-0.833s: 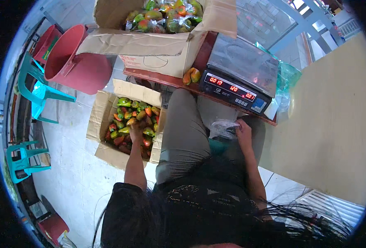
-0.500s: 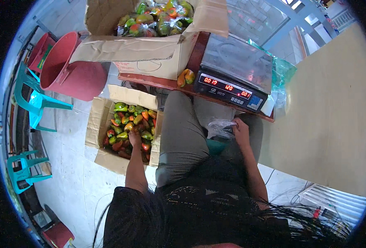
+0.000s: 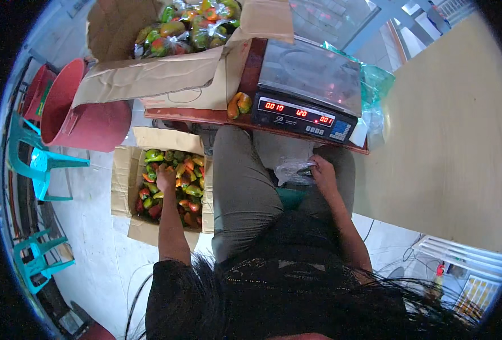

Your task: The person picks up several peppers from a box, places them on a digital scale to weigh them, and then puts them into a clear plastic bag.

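Observation:
My left hand (image 3: pixel 165 179) reaches down into an open cardboard box (image 3: pixel 124 177) of red, orange and green peppers (image 3: pixel 192 190) on the floor. Its fingertips are lost among the peppers, so whether one is gripped does not show. Over my right thigh, my right hand (image 3: pixel 323 171) pinches the edge of a clear plastic bag (image 3: pixel 294 173); something dark shows near the grip, too unclear to name. Ahead of my knees, two loose peppers (image 3: pixel 239 106) lie on the reddish-brown table edge, beside a black digital scale (image 3: pixel 310 79) with a lit red display.
A larger cardboard box (image 3: pixel 149 76) with bagged peppers stands on the table, left of the scale. Pink-red tubs (image 3: pixel 101 122) and teal plastic chairs (image 3: pixel 41 158) are at the left. A pale wooden board (image 3: pixel 443 141) spans the right side. Green plastic (image 3: pixel 377 84) lies behind the scale.
My left hand has moved farther up and left within the box of peppers. My right hand keeps hold of the bag. The whole view has shifted slightly.

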